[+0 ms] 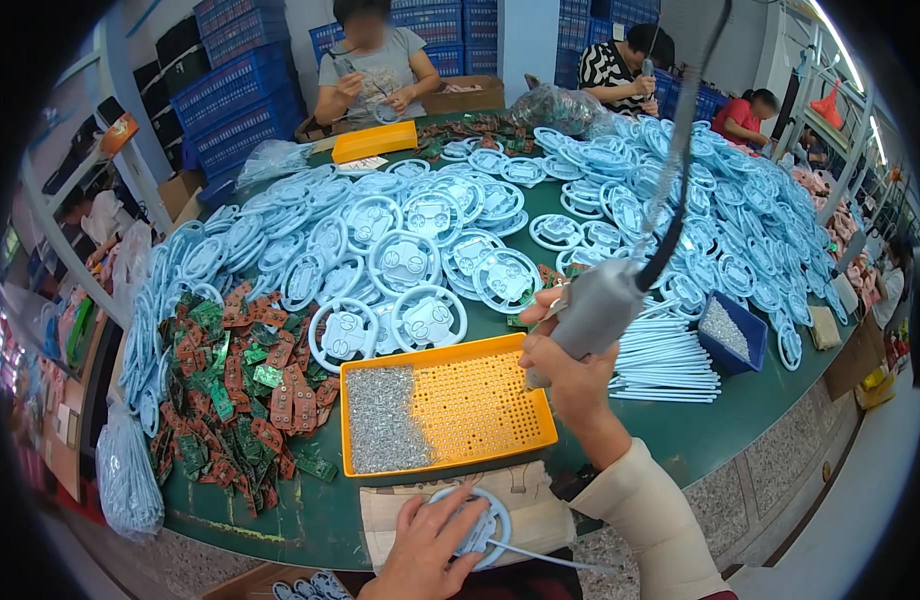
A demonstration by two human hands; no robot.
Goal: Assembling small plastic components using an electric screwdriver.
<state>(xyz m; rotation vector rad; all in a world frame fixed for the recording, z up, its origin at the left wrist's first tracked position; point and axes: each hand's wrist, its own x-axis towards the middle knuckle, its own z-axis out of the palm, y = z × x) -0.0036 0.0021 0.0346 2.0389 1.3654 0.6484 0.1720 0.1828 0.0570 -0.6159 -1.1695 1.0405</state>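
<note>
- Right grip [575, 370] is wrapping round a grey power driver [598, 308], fingers curled fully about its body; nose is angling down-left by the tray's right end, bit too small to make out.
- Left grip [430, 545] is spreading palm-down, fingers apart, over a light-blue ring part [480, 534]; looks like it is pinning the piece rather than wrapping it, probably for steadiness.
- Ring part is lying on a beige pad [545, 505] at the near edge of the desk [680, 440], close to the body; pad is probably protecting the part or stopping slip.
- Thin rod [555, 560] is poking out of it to the lower right, clear of the fingers.
- Cable [672, 235] is coming down from above to the driver, presumably keeping it off the desk.
- Yellow tray [548, 435] is sitting just beyond the pad, likely for short reach; small metal pieces [385, 415], screws by the look, are heaping on its left, rows of holes showing on the right.
- Circuit boards [250, 385] are piling left, spare rods [660, 355] are lying right, more rings [405, 265] are spreading behind: seemingly sorted by kind.
</note>
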